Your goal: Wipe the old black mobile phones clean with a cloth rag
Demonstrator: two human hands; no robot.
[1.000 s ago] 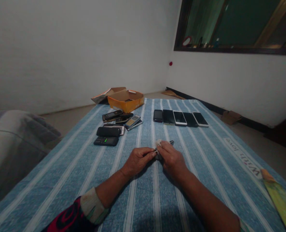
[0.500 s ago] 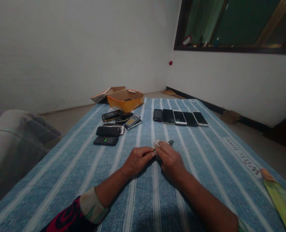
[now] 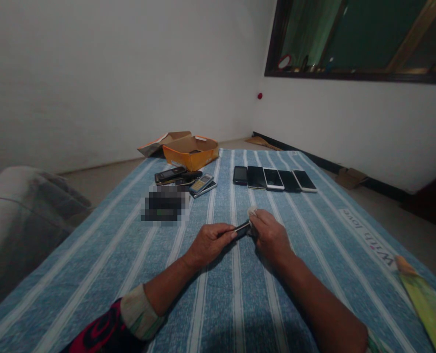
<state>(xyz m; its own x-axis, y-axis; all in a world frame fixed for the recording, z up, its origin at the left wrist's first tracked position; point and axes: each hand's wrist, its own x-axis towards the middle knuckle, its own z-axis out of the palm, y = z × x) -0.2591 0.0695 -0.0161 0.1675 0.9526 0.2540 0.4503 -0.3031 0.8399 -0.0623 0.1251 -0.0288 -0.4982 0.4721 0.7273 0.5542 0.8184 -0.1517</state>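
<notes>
A thin dark phone (image 3: 242, 230) with a light edge is held tilted above the bed cover. My left hand (image 3: 211, 242) pinches its near left end between thumb and fingers. At the other end, my right hand (image 3: 271, 234) is closed around a crumpled white cloth (image 3: 252, 212), pressed against the phone; whether it is fabric or tissue I cannot tell. The fingers hide the phone's right end. Beyond my right hand, several phones lie side by side in a row, among them a white-framed phone (image 3: 274, 179).
A striped blue cover (image 3: 188, 304) spreads beneath everything. Left of centre is a pile of older phones, with a silver keypad phone (image 3: 202, 184) on its right; a blurred patch hides part. Behind stands an open orange box (image 3: 192, 159). A yellow-green object (image 3: 422, 299) lies at right.
My right hand has slid right along the phone with the white cloth, uncovering the phone's middle. My left hand keeps its hold in nearly the same place.
</notes>
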